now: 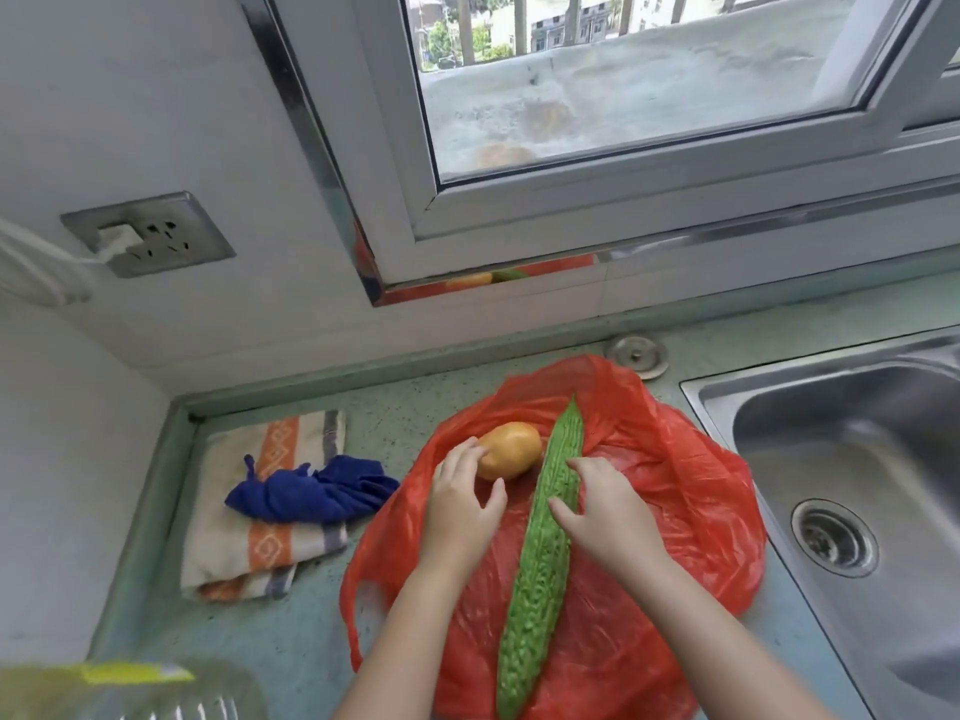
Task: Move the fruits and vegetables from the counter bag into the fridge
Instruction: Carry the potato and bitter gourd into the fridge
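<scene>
**A:** So which step is this? Looks like the very start to me. The red bag [675,491] lies spread open on the tabletop [291,631] and both items sit right on it, so nothing has gone into the fridge as far as this view shows.

**B:** Yeah, it's the pick-up step. The left hand [460,511] is released, with the fingers spread and their tips touching the near end of the mango [511,449], which sits just ahead of that hand. The thumb is out to the side, not wrapped round anything.

**A:** And the other one?

**B:** The right hand [610,517] is loose as well. The fingers and thumb lie across the bitter gourd [535,579] about halfway along, but they haven't closed on it. The gourd runs lengthwise between the two hands, with its tip well past the fingers and its tail back by the forearms.

**A:** Next move, then?

**B:** My guess is they close both hands and lift. The mango is round and smooth, so the left hand needs to come further over it and cup it properly. The gourd is long, so it's best gripped near the middle or it'll tip. The thin bag may cling or drag along too.

**A:** Where's the fridge, though?

**B:** It's not in view, so they'll have to turn away from here. The sink [831,433] is out past the right hand, and a striped towel [270,543] with a blue cloth [311,493] on it lies out past the left.
</scene>
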### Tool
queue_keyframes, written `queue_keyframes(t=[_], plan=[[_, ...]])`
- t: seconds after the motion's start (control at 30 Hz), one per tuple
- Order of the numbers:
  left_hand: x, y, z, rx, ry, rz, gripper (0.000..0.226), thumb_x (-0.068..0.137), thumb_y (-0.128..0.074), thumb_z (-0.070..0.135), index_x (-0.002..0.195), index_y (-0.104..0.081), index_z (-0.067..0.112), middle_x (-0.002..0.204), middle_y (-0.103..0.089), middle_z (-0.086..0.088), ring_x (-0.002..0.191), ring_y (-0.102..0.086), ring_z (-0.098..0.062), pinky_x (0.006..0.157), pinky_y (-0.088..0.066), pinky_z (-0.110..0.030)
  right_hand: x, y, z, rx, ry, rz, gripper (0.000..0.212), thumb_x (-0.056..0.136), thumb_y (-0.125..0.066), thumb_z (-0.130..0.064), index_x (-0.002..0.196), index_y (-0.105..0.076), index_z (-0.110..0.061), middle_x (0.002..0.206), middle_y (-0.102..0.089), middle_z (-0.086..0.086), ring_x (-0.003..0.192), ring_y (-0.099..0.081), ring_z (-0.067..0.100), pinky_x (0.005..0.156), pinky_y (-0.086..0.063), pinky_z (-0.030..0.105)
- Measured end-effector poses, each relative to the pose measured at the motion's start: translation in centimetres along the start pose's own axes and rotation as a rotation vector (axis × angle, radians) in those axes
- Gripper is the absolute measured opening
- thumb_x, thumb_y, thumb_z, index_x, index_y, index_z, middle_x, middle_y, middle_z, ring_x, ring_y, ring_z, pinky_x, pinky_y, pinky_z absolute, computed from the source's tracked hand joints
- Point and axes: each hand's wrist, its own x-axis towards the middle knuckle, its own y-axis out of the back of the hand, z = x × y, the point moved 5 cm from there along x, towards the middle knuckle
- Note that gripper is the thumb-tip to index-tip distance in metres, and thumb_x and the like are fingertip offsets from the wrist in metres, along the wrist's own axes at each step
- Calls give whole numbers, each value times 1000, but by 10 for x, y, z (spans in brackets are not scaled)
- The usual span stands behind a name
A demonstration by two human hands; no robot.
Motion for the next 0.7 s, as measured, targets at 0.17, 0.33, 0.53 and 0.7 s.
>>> queue_keyframes(t=[0.17,0.33,0.53,0.7], plan=[[21,-13,-9,13,-2,-50,47,84,-62,18,129,-49,13,138,-43,-1,128,-34,-15,101,-18,-15,14,-13,6,31,-78,6,52,83,-59,-39,124,-45,-11,120,-49,6,115,-48,22,87,-41,32],[32,-26,-21,1,31,-94,54,82,-65,19,132,-45,13,139,-42,-3,129,-33,-18,104,-19,-19,20,-24,6,78,-162,3,66,79,-65,-39,130,-39,-6,125,-41,10,114,-48,26,87,-39,32],[29,-46,-30,-53,102,-158,69,79,-68,20,139,-33,15,138,-38,-3,128,-34,-18,99,-21,-17,16,-36,3,129,-150,-2,79,77,-69,-31,138,-27,-3,131,-33,13,117,-46,30,90,-38,31],[31,-50,-34,-93,142,-160,78,77,-71,23,141,-28,14,141,-34,-6,131,-31,-18,100,-19,-16,15,-44,9,311,-229,20,81,74,-72,-25,140,-26,-10,129,-36,13,122,-40,27,98,-30,26]])
